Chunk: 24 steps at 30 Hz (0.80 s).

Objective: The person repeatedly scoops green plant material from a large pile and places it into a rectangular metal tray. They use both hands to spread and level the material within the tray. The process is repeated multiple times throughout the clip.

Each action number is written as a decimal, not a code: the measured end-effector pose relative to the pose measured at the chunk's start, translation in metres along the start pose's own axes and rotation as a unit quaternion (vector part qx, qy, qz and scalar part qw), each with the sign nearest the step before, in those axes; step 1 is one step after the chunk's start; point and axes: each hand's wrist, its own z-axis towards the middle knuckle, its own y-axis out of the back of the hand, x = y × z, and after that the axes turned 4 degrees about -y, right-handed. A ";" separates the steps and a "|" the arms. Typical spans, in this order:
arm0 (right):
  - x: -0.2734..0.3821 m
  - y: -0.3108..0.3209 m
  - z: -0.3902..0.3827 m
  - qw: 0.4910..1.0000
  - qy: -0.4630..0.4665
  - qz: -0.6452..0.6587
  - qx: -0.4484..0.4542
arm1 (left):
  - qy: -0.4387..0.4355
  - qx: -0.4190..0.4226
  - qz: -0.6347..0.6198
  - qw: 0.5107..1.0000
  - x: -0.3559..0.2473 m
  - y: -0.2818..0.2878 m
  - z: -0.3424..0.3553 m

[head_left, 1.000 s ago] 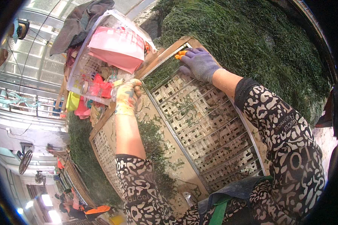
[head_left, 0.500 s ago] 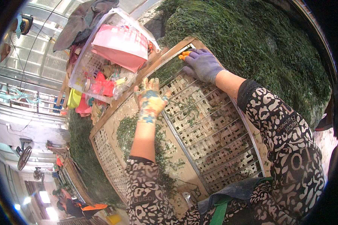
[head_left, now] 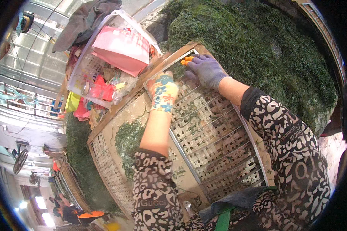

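Observation:
My left hand [head_left: 162, 92], in a flowered glove, rests on the upper-left corner of a woven mat under a metal-barred frame [head_left: 216, 154]; its fingertips are bent out of sight. My right hand [head_left: 204, 71], in a purple glove with orange fingertips, lies at the top of that frame, fingers extended and apart over the green strands there, holding nothing visible. A wooden board [head_left: 135, 109] left of the frame carries a patch of chopped green seaweed [head_left: 125, 136], and a perforated panel [head_left: 108, 165] lies farther left.
A large seaweed heap [head_left: 250, 42] fills the upper right; more lies lower left. Beyond the wooden edge a plastic bin [head_left: 83, 54] holds a pink bag [head_left: 119, 52], with dark cloth [head_left: 81, 19] behind. A fan [head_left: 20, 159] and a co-worker [head_left: 63, 208] appear at left.
My left hand moved right from the board onto the frame, then upward toward its top, its fingers spreading and then bending. My right hand stays nearly in place at the frame's top.

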 end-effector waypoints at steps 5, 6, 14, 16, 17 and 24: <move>0.000 0.000 0.000 1.000 -0.001 0.013 -0.016 | 0.011 -0.064 -0.182 0.981 0.068 -0.015 -0.002; 0.000 0.000 0.000 1.000 -0.001 0.016 -0.016 | 0.055 -0.112 -0.233 0.965 0.078 -0.020 -0.005; 0.003 0.004 -0.003 1.000 0.001 -0.014 -0.012 | 0.026 -0.066 -0.033 0.997 0.025 -0.069 -0.052; 0.003 0.003 -0.002 1.000 0.001 -0.019 -0.016 | 0.064 -0.063 -0.051 0.995 0.014 -0.074 -0.054; 0.003 0.003 -0.002 0.999 -0.009 -0.039 -0.002 | 0.062 -0.040 -0.050 0.996 0.011 -0.074 -0.055; 0.010 0.010 0.002 0.996 -0.010 -0.087 0.008 | 0.080 -0.111 -0.145 0.980 -0.011 -0.035 -0.111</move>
